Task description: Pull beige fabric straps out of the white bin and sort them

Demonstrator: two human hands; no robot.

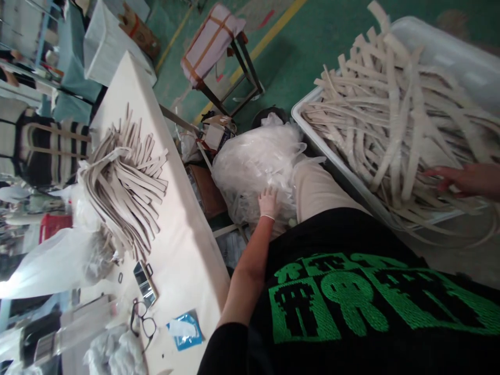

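My left hand (269, 202) rests on a big heap of clear plastic bags (255, 156), its fingers spread over the crinkled film. A thin pale band circles that wrist. Over at the right, my right hand (463, 179) is above a heap of beige fabric straps (406, 120), with its fingers stretched out and apart. The straps lie tangled in a white plastic bin (307, 101), and a few hang over its near rim. Whether the right fingertips touch a strap I cannot tell.
A white table (187, 250) carries a tied bundle of straps (125, 182), a phone (144, 284), eyeglasses (144, 320) and a blue packet (185, 330). A padded stool (213, 41) stands on the green floor. Beneath the table edge sits a brown box (207, 190).
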